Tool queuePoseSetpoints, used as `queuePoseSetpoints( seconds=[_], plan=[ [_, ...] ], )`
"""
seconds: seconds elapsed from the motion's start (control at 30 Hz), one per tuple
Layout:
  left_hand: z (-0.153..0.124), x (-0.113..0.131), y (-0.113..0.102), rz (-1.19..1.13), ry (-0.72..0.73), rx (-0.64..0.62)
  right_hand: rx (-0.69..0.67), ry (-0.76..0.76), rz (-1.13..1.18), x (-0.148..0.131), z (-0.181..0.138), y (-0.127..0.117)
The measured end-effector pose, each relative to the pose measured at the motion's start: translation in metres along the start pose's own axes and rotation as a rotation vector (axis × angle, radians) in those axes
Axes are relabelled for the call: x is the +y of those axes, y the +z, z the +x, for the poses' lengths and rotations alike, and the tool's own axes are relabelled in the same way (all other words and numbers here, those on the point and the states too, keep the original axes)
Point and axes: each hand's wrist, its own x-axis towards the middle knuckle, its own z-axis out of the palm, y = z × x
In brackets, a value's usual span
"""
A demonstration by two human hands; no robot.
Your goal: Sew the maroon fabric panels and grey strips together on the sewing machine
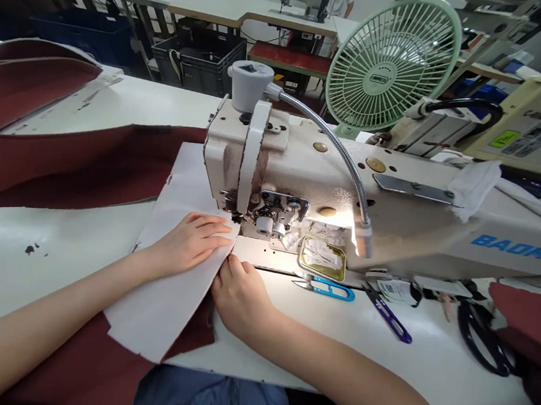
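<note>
White panel (166, 320) over maroon material (198, 337), reaching from beside the sewing head (229, 159) to the table's (283, 358) near edge. Work appears midway, the near margin remaining; stitches indiscernible. Left hand (193, 243) flat, fingers extended, on the panel; right hand (244, 296) curled, pinching its margin.

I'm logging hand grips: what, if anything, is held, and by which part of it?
The right hand appears to pinch the flat white sheet by its right edge; the left hand lies flat on top.
</note>
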Motion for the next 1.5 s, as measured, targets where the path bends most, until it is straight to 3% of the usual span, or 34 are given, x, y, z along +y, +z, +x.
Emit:
queuePoseSetpoints(
  seconds=[0.2,0.3,0.43,0.57,0.63,0.73,1.03,1.3,1.4,1.5],
  plan=[
    [-0.003,-0.004,-0.001,-0.003,0.082,-0.048,-0.021,0.028,0.085,0.009,-0.004,-0.005],
    [-0.006,-0.007,0.003,0.007,0.093,-0.012,0.019,0.100,0.228,0.020,-0.027,-0.016],
    [-0.007,-0.009,0.008,-0.002,0.120,0.043,0.221,0.454,0.325,0.044,-0.099,-0.031],
    [-0.007,-0.007,0.009,-0.012,0.132,0.108,0.371,0.957,0.128,0.083,-0.190,-0.032],
    [-0.006,-0.006,0.009,-0.009,0.135,0.126,0.384,1.051,0.025,0.104,-0.225,-0.027],
    [-0.006,-0.005,0.009,0.002,0.132,0.133,0.381,1.045,-0.060,0.125,-0.253,-0.016],
    [-0.008,-0.008,0.014,0.007,0.112,0.115,0.338,0.960,-0.114,0.136,-0.258,-0.009],
    [-0.009,-0.008,0.017,-0.002,0.120,0.119,0.455,1.081,-0.055,0.118,-0.254,-0.024],
    [-0.008,-0.008,0.016,-0.017,0.122,0.119,0.482,1.073,0.014,0.100,-0.236,-0.034],
    [-0.006,-0.008,0.015,-0.033,0.116,0.115,0.497,1.009,0.152,0.076,-0.195,-0.039]
  ],
)
